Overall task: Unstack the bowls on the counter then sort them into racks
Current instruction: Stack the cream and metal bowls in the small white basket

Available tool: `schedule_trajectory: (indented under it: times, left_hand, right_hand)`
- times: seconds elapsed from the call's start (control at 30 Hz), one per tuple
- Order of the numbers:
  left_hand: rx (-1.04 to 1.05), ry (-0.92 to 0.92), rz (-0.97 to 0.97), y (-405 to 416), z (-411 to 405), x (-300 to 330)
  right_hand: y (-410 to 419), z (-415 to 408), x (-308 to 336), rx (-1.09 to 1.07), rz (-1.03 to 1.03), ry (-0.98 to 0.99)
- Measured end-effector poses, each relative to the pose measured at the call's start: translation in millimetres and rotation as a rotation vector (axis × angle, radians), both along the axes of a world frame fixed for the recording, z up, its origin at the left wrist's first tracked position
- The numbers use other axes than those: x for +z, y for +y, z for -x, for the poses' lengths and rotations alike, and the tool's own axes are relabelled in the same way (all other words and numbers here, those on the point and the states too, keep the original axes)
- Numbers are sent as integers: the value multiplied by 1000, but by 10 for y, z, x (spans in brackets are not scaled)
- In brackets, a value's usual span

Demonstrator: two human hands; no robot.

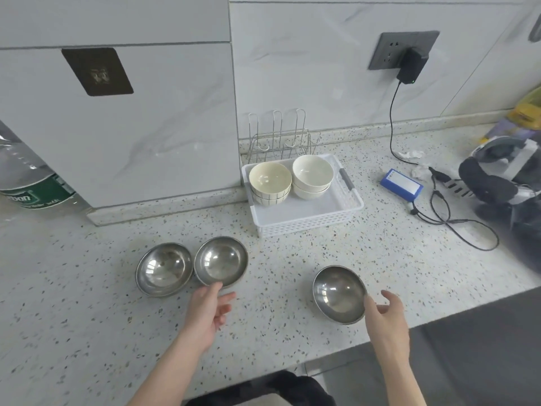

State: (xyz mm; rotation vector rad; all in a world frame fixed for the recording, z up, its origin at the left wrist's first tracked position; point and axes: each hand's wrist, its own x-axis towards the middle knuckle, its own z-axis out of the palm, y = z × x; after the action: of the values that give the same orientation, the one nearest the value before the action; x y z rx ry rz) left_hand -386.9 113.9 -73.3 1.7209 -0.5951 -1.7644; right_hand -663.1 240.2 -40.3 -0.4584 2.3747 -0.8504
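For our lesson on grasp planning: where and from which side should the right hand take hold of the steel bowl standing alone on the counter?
Probably pinch the near-right rim of the lone steel bowl, coming from the right, where the right hand is. The bowl stands upright and open, so a thumb can go inside the thin rim and fingers under its rounded wall. Nothing crowds that side.

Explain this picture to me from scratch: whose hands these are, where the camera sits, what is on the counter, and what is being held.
There is no machine here. A person wears a wide-angle camera on the head, so this single picture looks forward and down at their own bare arms.

Three steel bowls stand on the speckled counter: the left steel bowl, the middle steel bowl beside it, and the right steel bowl apart. Behind sits a white basket holding two short stacks of cream bowls, with a wire rack at the wall.

The left hand touches the middle bowl's near rim; the right hand reaches round the right bowl. Neither has lifted anything.
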Motion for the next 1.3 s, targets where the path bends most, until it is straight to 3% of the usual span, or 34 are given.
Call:
schedule_trajectory:
  times: [0.27, 0.9, 1.3]
  left_hand:
    - [42, 13, 32, 17, -6, 17]
    - [-13, 57, 287, -117, 421, 479]
    - [-32, 20, 343, -336, 877, 538]
  right_hand:
    - [21, -75, -42, 115, -140, -167]
    - [-574, 522, 360, 166, 230, -118]
    - [-1155, 999, 482, 182, 366, -234]
